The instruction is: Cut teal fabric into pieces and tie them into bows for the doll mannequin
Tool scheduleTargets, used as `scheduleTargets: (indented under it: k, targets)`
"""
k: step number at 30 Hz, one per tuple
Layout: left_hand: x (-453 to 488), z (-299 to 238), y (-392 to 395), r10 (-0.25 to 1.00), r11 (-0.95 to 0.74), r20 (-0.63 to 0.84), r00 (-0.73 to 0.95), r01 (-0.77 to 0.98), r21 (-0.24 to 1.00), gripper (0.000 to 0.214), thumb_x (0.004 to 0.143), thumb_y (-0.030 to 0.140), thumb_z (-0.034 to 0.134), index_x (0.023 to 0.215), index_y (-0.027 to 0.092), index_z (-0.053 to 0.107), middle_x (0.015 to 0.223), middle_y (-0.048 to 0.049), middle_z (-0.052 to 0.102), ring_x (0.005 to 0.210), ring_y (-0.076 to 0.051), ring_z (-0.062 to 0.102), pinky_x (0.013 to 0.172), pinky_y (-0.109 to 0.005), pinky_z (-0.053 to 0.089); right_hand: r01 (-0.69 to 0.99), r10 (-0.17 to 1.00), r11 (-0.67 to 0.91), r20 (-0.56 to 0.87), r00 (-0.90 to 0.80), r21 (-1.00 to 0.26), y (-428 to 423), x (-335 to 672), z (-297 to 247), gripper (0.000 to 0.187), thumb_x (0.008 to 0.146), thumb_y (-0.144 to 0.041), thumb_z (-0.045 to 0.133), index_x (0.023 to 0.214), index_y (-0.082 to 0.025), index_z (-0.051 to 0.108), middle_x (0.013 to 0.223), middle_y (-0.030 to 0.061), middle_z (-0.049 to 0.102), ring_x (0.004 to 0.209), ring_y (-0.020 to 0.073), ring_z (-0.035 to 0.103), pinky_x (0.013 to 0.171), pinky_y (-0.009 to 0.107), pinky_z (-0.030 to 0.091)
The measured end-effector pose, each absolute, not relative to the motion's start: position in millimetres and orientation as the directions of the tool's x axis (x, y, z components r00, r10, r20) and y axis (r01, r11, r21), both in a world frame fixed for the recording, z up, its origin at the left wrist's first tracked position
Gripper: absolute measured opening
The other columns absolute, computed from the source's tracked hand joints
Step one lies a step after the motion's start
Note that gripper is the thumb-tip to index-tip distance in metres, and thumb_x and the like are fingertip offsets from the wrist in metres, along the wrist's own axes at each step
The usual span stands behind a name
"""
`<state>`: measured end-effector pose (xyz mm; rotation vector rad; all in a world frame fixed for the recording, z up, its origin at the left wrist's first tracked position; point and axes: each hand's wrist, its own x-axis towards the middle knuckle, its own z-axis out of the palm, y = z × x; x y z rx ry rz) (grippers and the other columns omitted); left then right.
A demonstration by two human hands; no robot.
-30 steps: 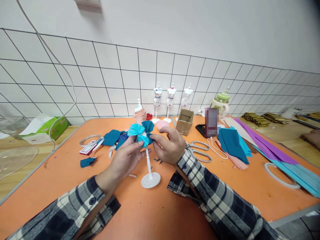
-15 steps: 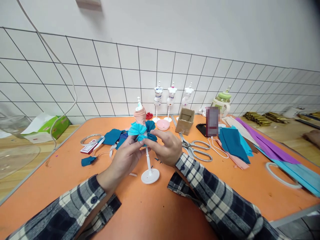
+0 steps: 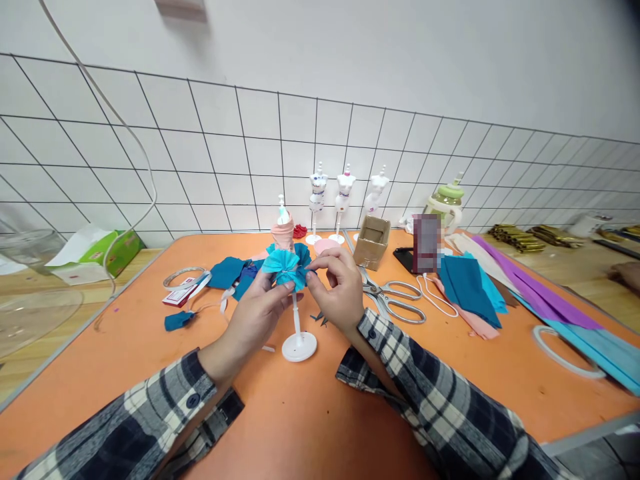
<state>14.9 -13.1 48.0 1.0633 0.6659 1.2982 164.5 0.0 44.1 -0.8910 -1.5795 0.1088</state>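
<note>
A small white mannequin stand rests on the orange table, and a pleated turquoise and dark teal paper skirt sits around its upper part. My left hand pinches the skirt from the left, fingers closed on the paper. From the right, my right hand pinches the skirt's edge with thumb and forefinger. The mannequin's body is hidden behind the paper and my fingers. Both sleeves are plaid.
Scissors lie right of my hands, near a cardboard box and teal, purple and pink paper sheets. Three dress forms and a pink-wrapped one stand at the back. Teal scraps, tape rings and a tissue box lie left.
The skirt's fans have been drawn together into one rosette. My right hand shifted up and pinches the paper's right edge. The stand slid slightly away from me.
</note>
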Motion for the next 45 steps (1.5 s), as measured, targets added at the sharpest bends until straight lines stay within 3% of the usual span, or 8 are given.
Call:
scheduleTargets:
  k: [4, 8, 15, 23, 29, 36, 40, 45]
  targets:
    - [14, 47, -13, 0.968, -0.071, 0.17, 0.187, -0.443, 0.894, 0.039, 0.078, 0.02, 0.071, 0.115, 0.028, 0.061, 0.11, -0.002, 0.064, 0.101, -0.02, 0.058, 0.08, -0.032, 0.052, 0.603, 0.525, 0.697, 0.849, -0.06, -0.388, 2, 170, 38, 0.032, 0.085, -0.014, 0.054, 0.113, -0.027, 0.064, 0.112, 0.0052, 0.059, 0.068, 0.0114, 0.053, 0.063, 0.027, 0.049]
    - [13, 48, -13, 0.96, -0.078, 0.19, 0.205, -0.456, 0.886, 0.036, 0.08, 0.02, 0.07, 0.114, 0.028, 0.061, 0.111, -0.0017, 0.065, 0.103, -0.02, 0.059, 0.081, -0.032, 0.052, 0.706, 0.361, 0.702, 0.9, -0.244, -0.09, 1, 173, 33, 0.03, 0.086, -0.014, 0.057, 0.103, -0.033, 0.071, 0.119, 0.0032, 0.059, 0.072, 0.012, 0.056, 0.068, 0.028, 0.048]
    - [15, 50, -14, 0.972, -0.078, 0.166, 0.164, -0.441, 0.894, 0.034, 0.075, 0.021, 0.075, 0.106, 0.025, 0.061, 0.106, -0.0011, 0.066, 0.098, -0.019, 0.06, 0.081, -0.033, 0.051, 0.68, 0.468, 0.671, 0.88, -0.077, -0.297, -2, 169, 43, 0.012, 0.087, -0.024, 0.06, 0.092, -0.023, 0.071, 0.102, 0.0067, 0.063, 0.087, 0.0163, 0.062, 0.072, 0.028, 0.052]
    - [12, 51, -10, 0.972, -0.121, 0.191, 0.134, -0.41, 0.904, 0.028, 0.073, 0.017, 0.072, 0.098, 0.023, 0.062, 0.09, 0.0014, 0.067, 0.08, -0.015, 0.059, 0.07, -0.027, 0.048, 0.636, 0.425, 0.746, 0.876, -0.23, -0.195, -9, 167, 48, 0.013, 0.088, -0.021, 0.058, 0.091, -0.022, 0.07, 0.092, 0.002, 0.071, 0.086, 0.0157, 0.063, 0.077, 0.028, 0.049]
    - [12, 53, -9, 0.97, -0.134, 0.205, 0.132, -0.416, 0.899, 0.025, 0.073, 0.013, 0.069, 0.095, 0.023, 0.063, 0.084, 0.0024, 0.067, 0.07, -0.013, 0.056, 0.065, -0.026, 0.044, 0.67, 0.479, 0.7, 0.858, -0.185, -0.246, -11, 169, 55, 0.015, 0.091, -0.023, 0.056, 0.091, -0.023, 0.071, 0.089, 0.0026, 0.071, 0.083, 0.0153, 0.062, 0.074, 0.029, 0.047]
    - [12, 51, -10, 0.966, -0.151, 0.226, 0.129, -0.43, 0.89, 0.023, 0.072, 0.013, 0.069, 0.092, 0.023, 0.063, 0.082, 0.0035, 0.064, 0.072, -0.012, 0.054, 0.066, -0.024, 0.044, 0.733, 0.331, 0.68, 0.878, -0.345, 0.031, -12, 167, 48, 0.015, 0.091, -0.025, 0.056, 0.095, -0.026, 0.071, 0.09, 0.0002, 0.072, 0.075, 0.0152, 0.057, 0.065, 0.031, 0.042]
    - [8, 51, -10, 0.969, -0.092, 0.197, 0.152, -0.517, 0.851, 0.019, 0.074, 0.015, 0.068, 0.09, 0.023, 0.063, 0.081, 0.0026, 0.063, 0.073, -0.013, 0.055, 0.066, -0.024, 0.046, 0.703, 0.292, 0.682, 0.806, -0.514, 0.201, -8, 171, 41, 0.023, 0.092, -0.026, 0.053, 0.111, -0.027, 0.067, 0.108, 0.0014, 0.071, 0.071, 0.0152, 0.053, 0.057, 0.032, 0.039]
    - [10, 55, -13, 0.97, -0.064, 0.167, 0.174, -0.479, 0.876, 0.019, 0.074, 0.018, 0.074, 0.088, 0.021, 0.062, 0.077, 0.002, 0.061, 0.068, -0.012, 0.055, 0.064, -0.023, 0.046, 0.539, 0.174, 0.822, 0.819, -0.546, 0.184, -7, 177, 36, 0.02, 0.089, -0.027, 0.051, 0.096, -0.029, 0.069, 0.102, -0.0005, 0.073, 0.073, 0.0144, 0.059, 0.065, 0.03, 0.046]
